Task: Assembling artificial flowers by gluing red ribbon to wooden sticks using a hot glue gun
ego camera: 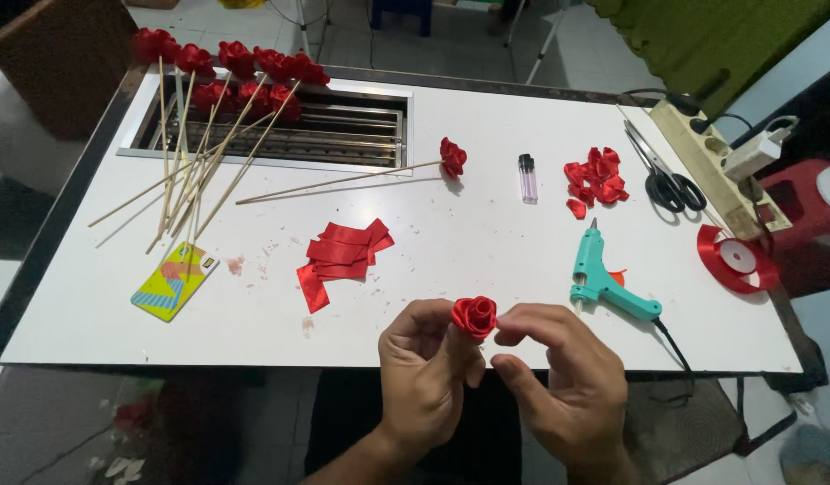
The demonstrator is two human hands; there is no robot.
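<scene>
A small red ribbon rose point(474, 316) sits between both hands just past the near edge of the white table point(487, 242). My left hand point(426, 368) pinches it from below, fingers wrapped around its base. My right hand point(559, 373) touches its right side with thumb and forefinger. Cut red ribbon strips point(341, 256) lie on the table beyond the hands. A teal glue gun point(602, 280) rests to the right of them.
Several finished roses on wooden sticks point(213, 117) lie at the far left over a metal grille; one more rose on a stick point(452, 158) lies mid-table. Also present: a lighter point(527, 178), folded red petals point(596, 181), scissors point(665, 180), a power strip point(707, 162), a ribbon spool point(737, 259), a colourful card point(174, 280).
</scene>
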